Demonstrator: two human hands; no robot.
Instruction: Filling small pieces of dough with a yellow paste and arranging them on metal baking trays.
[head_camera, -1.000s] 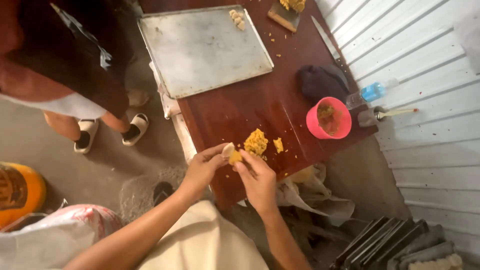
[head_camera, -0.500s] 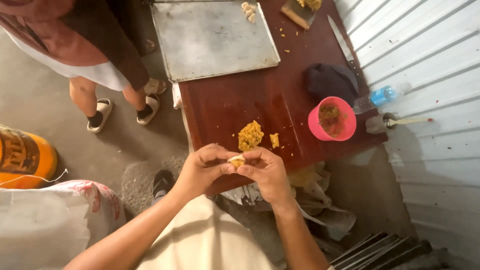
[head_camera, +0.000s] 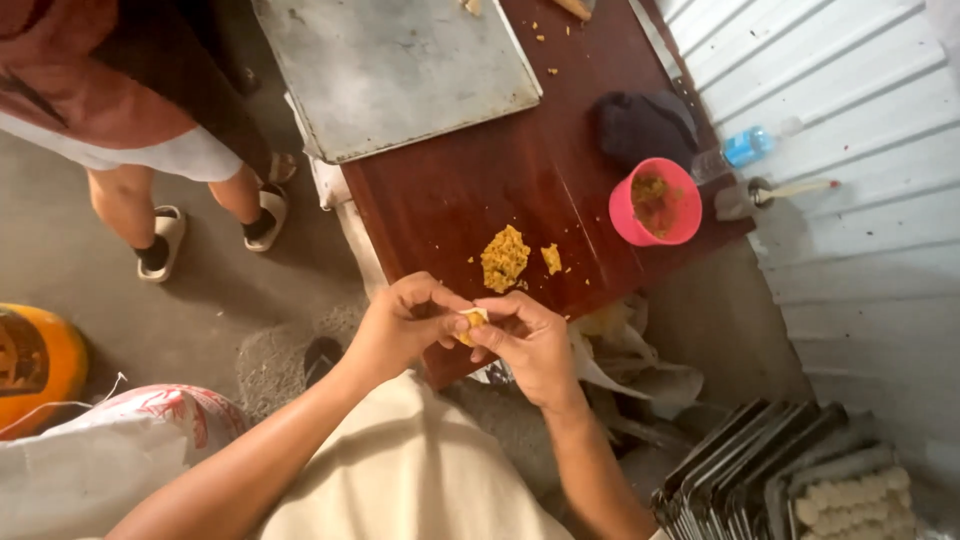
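Over the near tabletop (head_camera: 450, 200) edge, left hand (head_camera: 400, 325) & right hand (head_camera: 525, 340) both pinch a small pale-yellow dough piece (head_camera: 470, 322) w/ fingertips; looks soft, light, tears easily, so grip its rim gently.

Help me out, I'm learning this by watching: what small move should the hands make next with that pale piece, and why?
Probably keep pinching it shut. Both the left hand and right hand grip the small pale piece between fingertips over the table's near edge, while the crumbly yellow filling pile lies apart on the wood.
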